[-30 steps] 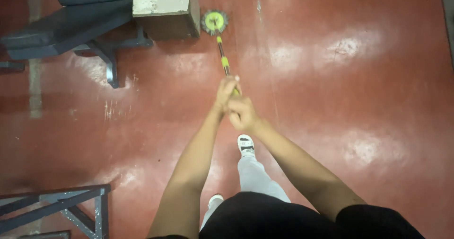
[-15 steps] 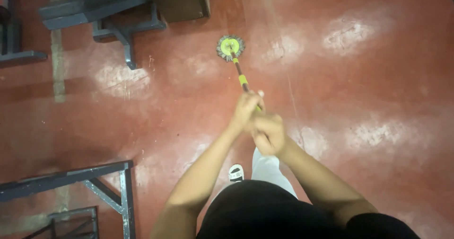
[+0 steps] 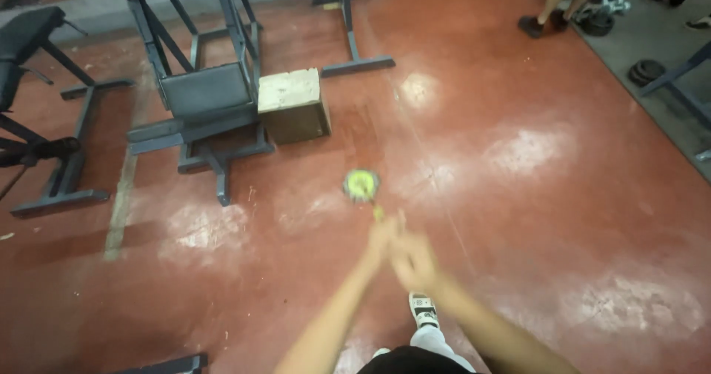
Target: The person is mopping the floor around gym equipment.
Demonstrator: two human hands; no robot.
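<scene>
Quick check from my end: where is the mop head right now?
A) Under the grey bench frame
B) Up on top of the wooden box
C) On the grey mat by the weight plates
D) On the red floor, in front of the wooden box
D: the mop head lies on the bare red floor, apart from the wooden box and nearer the camera than it, with both hands, left hand and right hand, on its handle.

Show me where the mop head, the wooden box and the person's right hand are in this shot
mop head (image 3: 361, 184), head view, on the yellow-green round centre.
wooden box (image 3: 289, 91), head view, on its pale top face.
right hand (image 3: 415, 264), head view, on the blurred back of the hand gripping the mop handle.
</scene>
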